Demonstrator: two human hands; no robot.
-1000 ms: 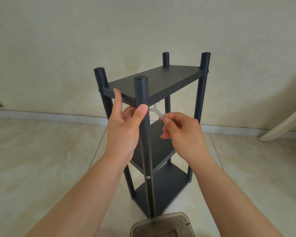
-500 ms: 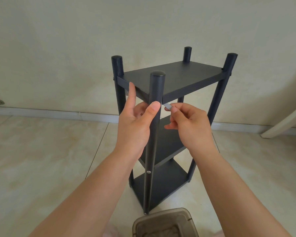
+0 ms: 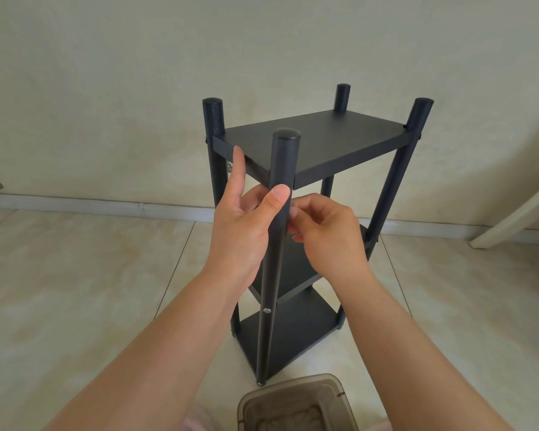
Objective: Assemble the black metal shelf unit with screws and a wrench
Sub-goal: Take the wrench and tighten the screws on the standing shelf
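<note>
**Hands at the near post, under the top shelf**

While the black metal shelf unit (image 3: 311,144) stands upright on the tiled floor (image 3: 75,275) before a pale wall, both hands meet at its near post (image 3: 277,231), just below the top shelf. The left hand (image 3: 243,225) grips the post: its thumb lies across the front and its forefinger points up against the shelf edge. The right hand (image 3: 327,234) is curled just behind the post, fingertips bunched together; what they pinch is hidden. A brownish translucent container (image 3: 296,405) sits on the floor nearest the camera.
</note>
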